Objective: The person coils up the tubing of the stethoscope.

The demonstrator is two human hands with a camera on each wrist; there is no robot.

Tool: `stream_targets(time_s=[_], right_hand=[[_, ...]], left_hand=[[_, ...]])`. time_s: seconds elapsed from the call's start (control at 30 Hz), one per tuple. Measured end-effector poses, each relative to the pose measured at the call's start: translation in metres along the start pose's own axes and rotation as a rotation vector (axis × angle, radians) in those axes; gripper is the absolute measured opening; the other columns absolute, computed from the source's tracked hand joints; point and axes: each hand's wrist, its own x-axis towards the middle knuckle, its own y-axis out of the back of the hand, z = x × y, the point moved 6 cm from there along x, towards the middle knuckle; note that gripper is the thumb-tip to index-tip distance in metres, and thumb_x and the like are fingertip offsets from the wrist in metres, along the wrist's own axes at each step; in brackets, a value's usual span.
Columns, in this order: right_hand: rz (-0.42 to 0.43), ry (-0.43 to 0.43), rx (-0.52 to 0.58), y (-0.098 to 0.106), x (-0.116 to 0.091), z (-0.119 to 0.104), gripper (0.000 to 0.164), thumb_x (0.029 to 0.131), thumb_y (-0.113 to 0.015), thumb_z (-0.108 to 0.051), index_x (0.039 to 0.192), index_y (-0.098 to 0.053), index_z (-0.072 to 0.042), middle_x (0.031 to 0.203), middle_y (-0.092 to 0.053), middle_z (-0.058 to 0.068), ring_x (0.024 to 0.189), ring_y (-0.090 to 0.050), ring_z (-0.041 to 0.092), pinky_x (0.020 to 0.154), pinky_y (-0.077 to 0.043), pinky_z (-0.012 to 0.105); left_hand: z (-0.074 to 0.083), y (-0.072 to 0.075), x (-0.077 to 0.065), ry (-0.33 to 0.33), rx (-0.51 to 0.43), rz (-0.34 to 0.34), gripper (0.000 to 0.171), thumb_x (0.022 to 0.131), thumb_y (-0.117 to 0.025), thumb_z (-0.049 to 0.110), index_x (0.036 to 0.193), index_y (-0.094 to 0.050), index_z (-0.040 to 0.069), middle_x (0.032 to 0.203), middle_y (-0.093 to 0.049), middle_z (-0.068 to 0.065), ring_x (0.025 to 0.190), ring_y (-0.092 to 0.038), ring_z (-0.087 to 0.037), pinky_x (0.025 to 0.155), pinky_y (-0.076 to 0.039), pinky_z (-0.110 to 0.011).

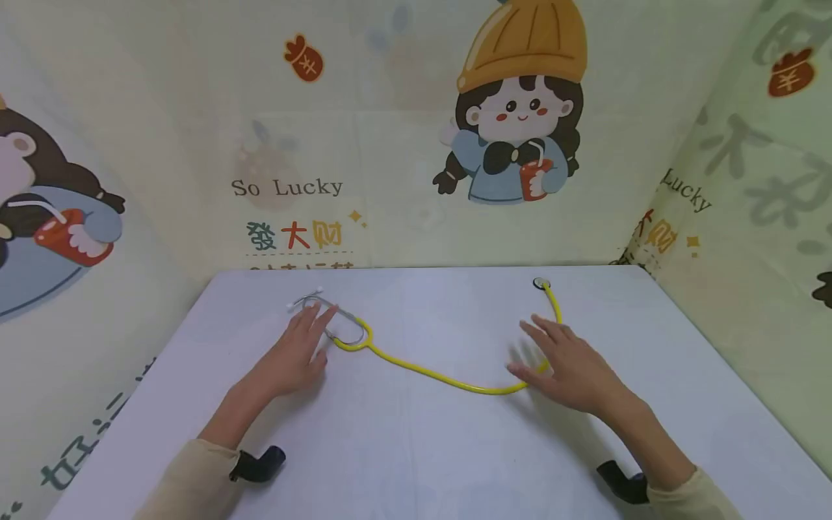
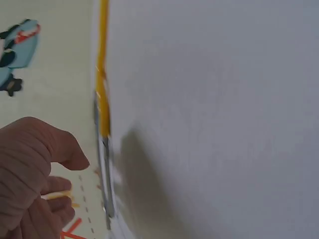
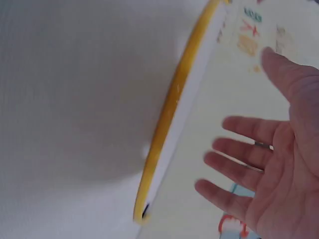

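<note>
A stethoscope (image 1: pixel 432 373) with yellow tubing lies stretched across the white table, its grey metal ear tubes at the left and its round chest piece (image 1: pixel 542 283) at the back right. My left hand (image 1: pixel 295 354) is over the ear tubes, fingers extended and partly covering them in the head view. In the left wrist view that hand (image 2: pixel 30 174) appears apart from the ear tubes. Above the right stretch of tubing hovers my right hand (image 1: pixel 572 365), fingers spread and holding nothing. The right wrist view shows that hand (image 3: pixel 279 159) with a gap to the yellow tubing (image 3: pixel 172 107).
The white table (image 1: pixel 403 462) ends at a back edge against a patterned cloth wall (image 1: pixel 403 144) with cartoon figures and lettering. Similar cloth hangs at the left and right. A black wrist mount (image 1: pixel 260 464) sits at each sleeve.
</note>
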Motion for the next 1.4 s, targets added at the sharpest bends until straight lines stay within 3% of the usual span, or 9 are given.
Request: stream_targets(time_s=[0.2, 0.43, 0.57, 0.67, 0.77, 1.0, 1.13, 1.23, 1.4], right_hand=[[-0.18, 0.209, 0.067, -0.033, 0.0, -0.045, 0.055, 0.089, -0.061, -0.052, 0.127, -0.059, -0.013, 0.129, -0.057, 0.004, 0.117, -0.054, 0.023, 0.089, -0.049, 0.043], [-0.156, 0.339, 0.052, -0.051, 0.005, -0.075, 0.024, 0.086, -0.072, -0.031, 0.105, -0.068, -0.017, 0.1, -0.059, -0.006, 0.09, -0.054, 0.011, 0.068, -0.048, 0.025], [-0.125, 0.344, 0.044, -0.052, 0.007, -0.079, 0.01, 0.084, -0.073, -0.017, 0.094, -0.073, -0.017, 0.085, -0.057, -0.01, 0.075, -0.053, 0.005, 0.061, -0.045, 0.02], [-0.098, 0.345, 0.023, -0.049, 0.009, -0.079, 0.007, 0.084, -0.072, -0.01, 0.086, -0.073, -0.017, 0.078, -0.054, -0.01, 0.068, -0.05, 0.004, 0.057, -0.043, 0.02], [-0.089, 0.31, 0.008, -0.047, 0.01, -0.077, 0.005, 0.084, -0.07, -0.009, 0.083, -0.069, -0.014, 0.077, -0.052, -0.009, 0.066, -0.049, 0.005, 0.056, -0.043, 0.02], [-0.147, 0.079, 0.079, -0.045, 0.007, -0.059, 0.014, 0.087, -0.06, -0.005, 0.099, -0.057, -0.012, 0.078, -0.057, -0.008, 0.058, -0.046, 0.008, 0.054, -0.041, 0.022], [-0.164, 0.088, 0.082, -0.044, 0.006, -0.06, 0.019, 0.087, -0.058, -0.003, 0.106, -0.059, -0.009, 0.073, -0.058, -0.006, 0.058, -0.046, 0.009, 0.054, -0.04, 0.023], [-0.189, 0.12, 0.068, -0.046, 0.006, -0.065, 0.014, 0.085, -0.059, -0.001, 0.096, -0.062, -0.009, 0.068, -0.055, -0.006, 0.059, -0.044, 0.009, 0.053, -0.039, 0.023], [-0.214, 0.174, 0.068, -0.048, 0.007, -0.075, 0.007, 0.086, -0.065, -0.006, 0.089, -0.066, -0.012, 0.069, -0.056, -0.009, 0.06, -0.043, 0.007, 0.056, -0.039, 0.023]], left_hand=[[-0.033, -0.013, 0.022, -0.045, 0.069, -0.136, 0.072, 0.089, -0.051, -0.006, 0.152, -0.021, 0.011, 0.155, -0.018, -0.025, 0.143, -0.008, -0.044, 0.11, -0.018, -0.061], [-0.055, -0.031, 0.03, -0.03, 0.127, -0.228, 0.069, 0.091, -0.055, -0.003, 0.151, -0.027, 0.016, 0.155, -0.026, -0.015, 0.144, -0.005, -0.04, 0.111, -0.017, -0.058], [-0.055, -0.03, 0.03, -0.081, 0.169, -0.192, 0.057, 0.092, -0.057, 0.001, 0.145, -0.041, 0.015, 0.145, -0.043, -0.014, 0.14, -0.022, -0.04, 0.109, -0.025, -0.058], [-0.054, -0.023, 0.03, -0.123, 0.185, -0.153, 0.046, 0.092, -0.059, 0.0, 0.135, -0.052, 0.012, 0.127, -0.055, -0.012, 0.124, -0.043, -0.036, 0.102, -0.038, -0.053], [-0.056, -0.02, 0.03, -0.136, 0.157, -0.158, 0.034, 0.091, -0.061, 0.001, 0.124, -0.061, 0.01, 0.11, -0.058, -0.006, 0.107, -0.053, -0.028, 0.092, -0.046, -0.045], [-0.049, -0.036, 0.028, -0.119, 0.146, -0.256, 0.021, 0.09, -0.066, 0.013, 0.109, -0.058, 0.01, 0.093, -0.053, 0.002, 0.092, -0.049, -0.018, 0.083, -0.047, -0.036], [-0.036, -0.048, 0.023, -0.145, 0.21, -0.254, 0.019, 0.095, -0.061, 0.016, 0.109, -0.053, 0.008, 0.091, -0.048, 0.001, 0.088, -0.045, -0.017, 0.08, -0.044, -0.035], [-0.022, -0.052, 0.016, -0.149, 0.163, -0.269, 0.015, 0.098, -0.055, 0.015, 0.11, -0.05, 0.007, 0.09, -0.045, 0.001, 0.084, -0.043, -0.016, 0.076, -0.043, -0.034], [0.005, -0.053, 0.009, -0.043, -0.174, -0.273, 0.008, 0.101, -0.047, 0.014, 0.108, -0.045, 0.01, 0.077, -0.046, 0.001, 0.068, -0.044, -0.011, 0.061, -0.042, -0.027]])
